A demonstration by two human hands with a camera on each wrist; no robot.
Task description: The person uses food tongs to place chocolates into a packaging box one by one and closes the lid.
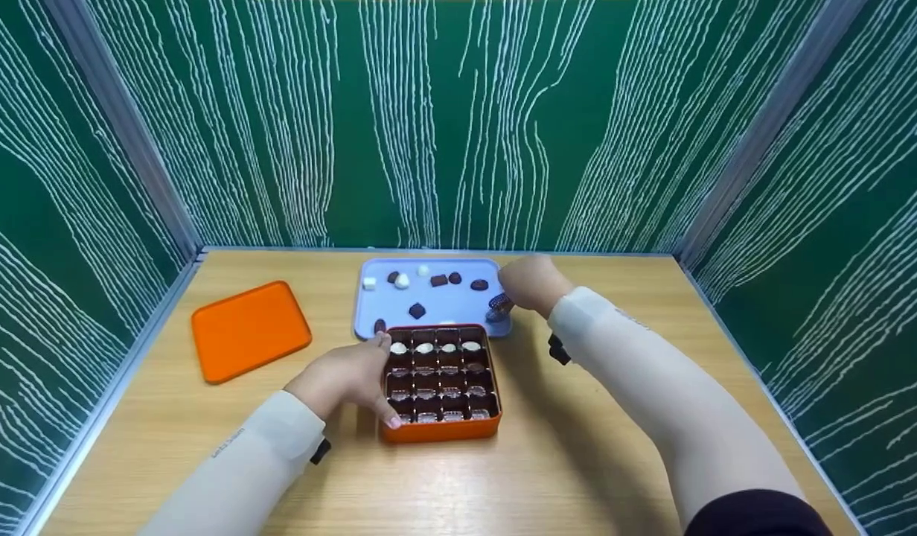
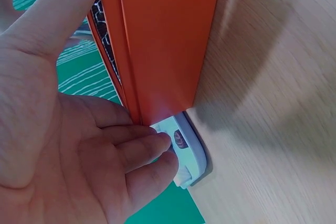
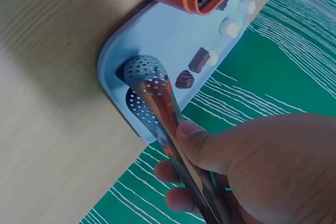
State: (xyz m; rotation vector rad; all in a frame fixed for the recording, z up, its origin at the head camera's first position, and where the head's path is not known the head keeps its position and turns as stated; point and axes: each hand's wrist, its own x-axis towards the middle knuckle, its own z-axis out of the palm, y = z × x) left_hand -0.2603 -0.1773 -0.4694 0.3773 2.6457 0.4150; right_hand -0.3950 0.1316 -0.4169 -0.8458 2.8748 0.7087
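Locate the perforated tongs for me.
In the head view, the perforated tongs are right of centre, held by the right hand, with their tips at the right end of the blue tray.

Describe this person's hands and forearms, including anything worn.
The left hand and right hand are bare. Off-white forearm sleeves bear small dark lettering; a small black piece shows at each wrist. A dark sleeve covers the right arm higher up.
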